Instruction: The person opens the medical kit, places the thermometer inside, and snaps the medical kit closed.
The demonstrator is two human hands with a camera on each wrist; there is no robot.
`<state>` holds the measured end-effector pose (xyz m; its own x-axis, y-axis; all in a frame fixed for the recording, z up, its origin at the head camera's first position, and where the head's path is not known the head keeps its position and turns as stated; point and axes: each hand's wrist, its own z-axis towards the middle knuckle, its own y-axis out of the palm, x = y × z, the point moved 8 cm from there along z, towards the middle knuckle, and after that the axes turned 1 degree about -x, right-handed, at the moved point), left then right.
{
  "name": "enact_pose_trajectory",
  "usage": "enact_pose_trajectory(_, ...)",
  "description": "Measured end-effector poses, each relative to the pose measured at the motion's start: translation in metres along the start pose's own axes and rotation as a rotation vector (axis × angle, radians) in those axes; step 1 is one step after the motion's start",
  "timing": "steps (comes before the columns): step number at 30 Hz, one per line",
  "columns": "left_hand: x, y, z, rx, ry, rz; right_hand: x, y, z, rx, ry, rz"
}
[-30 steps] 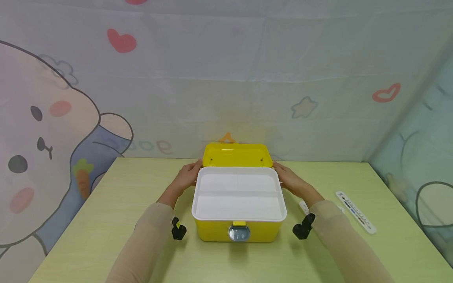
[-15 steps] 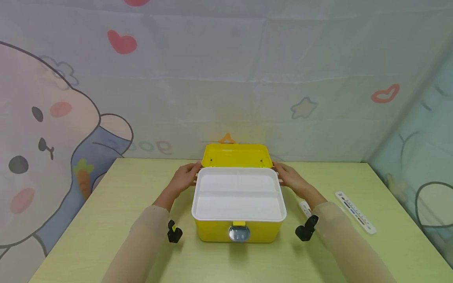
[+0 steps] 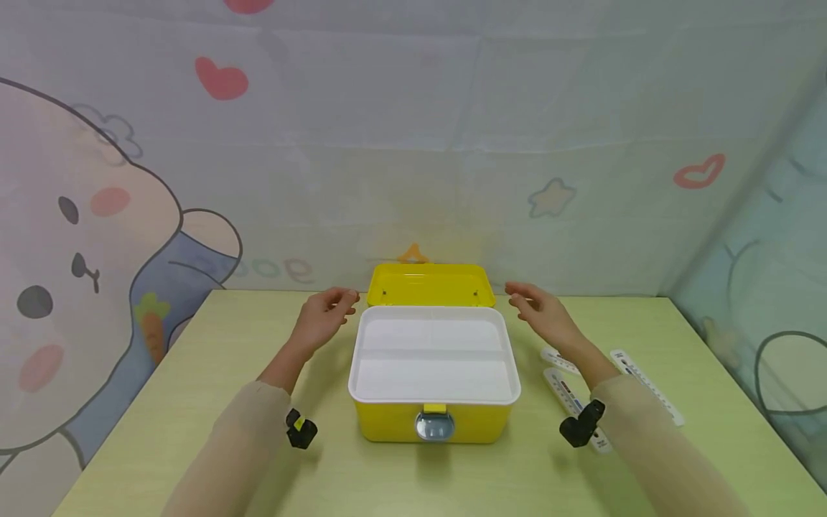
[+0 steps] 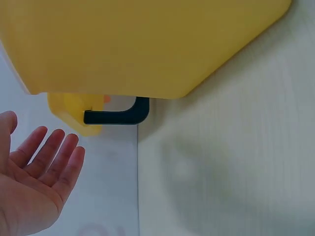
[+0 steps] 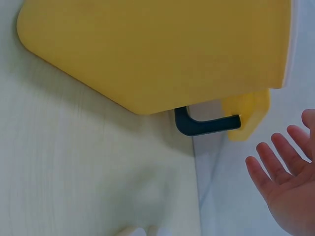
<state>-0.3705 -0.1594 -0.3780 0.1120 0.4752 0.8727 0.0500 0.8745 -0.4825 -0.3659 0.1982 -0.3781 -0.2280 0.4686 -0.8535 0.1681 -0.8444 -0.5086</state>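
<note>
A yellow storage box stands upright on the table, its yellow lid tipped back behind it. A white divided tray tops the box, and a clear round latch hangs at the front. My left hand hovers just left of the box's back corner, fingers loosely bent around nothing. On the other side, my right hand is held the same way, apart from the box. Both wrist views show spread fingers near the lid's dark handle, seen from the right too as a dark handle.
Right of the box lie several white strips with printed scales, resembling thermometers: one strip farther right, another strip by the right wrist, partly covered by the camera. A printed cloth hangs behind the table.
Both hands have come off the box's back corners and moved outward, left hand to the left, right hand to the right. The box and opened lid stay put; more of the strips shows.
</note>
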Motion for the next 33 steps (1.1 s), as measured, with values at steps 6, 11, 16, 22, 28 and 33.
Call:
enact_pose_trajectory(6, 0.011, -0.007, -0.008, 0.02, 0.046, 0.031, -0.014, -0.007, -0.008, 0.011, -0.059, -0.073)
enact_pose_trajectory(11, 0.021, -0.009, -0.017, 0.015, 0.073, 0.072, -0.025, -0.013, -0.016, 0.019, -0.109, -0.126)
enact_pose_trajectory(16, 0.032, -0.009, -0.027, -0.002, 0.096, 0.108, -0.033, -0.017, -0.022, 0.023, -0.146, -0.145)
enact_pose_trajectory(22, 0.042, -0.008, -0.039, -0.014, 0.11, 0.097, -0.041, -0.02, -0.03, 0.013, -0.193, -0.158)
enact_pose_trajectory(28, 0.05, -0.004, -0.056, -0.045, 0.163, 0.087, -0.042, -0.024, -0.041, 0.017, -0.208, -0.199)
enact_pose_trajectory(33, 0.056, -0.003, -0.071, -0.042, 0.235, 0.098, -0.041, -0.032, -0.049, 0.041, -0.197, -0.25)
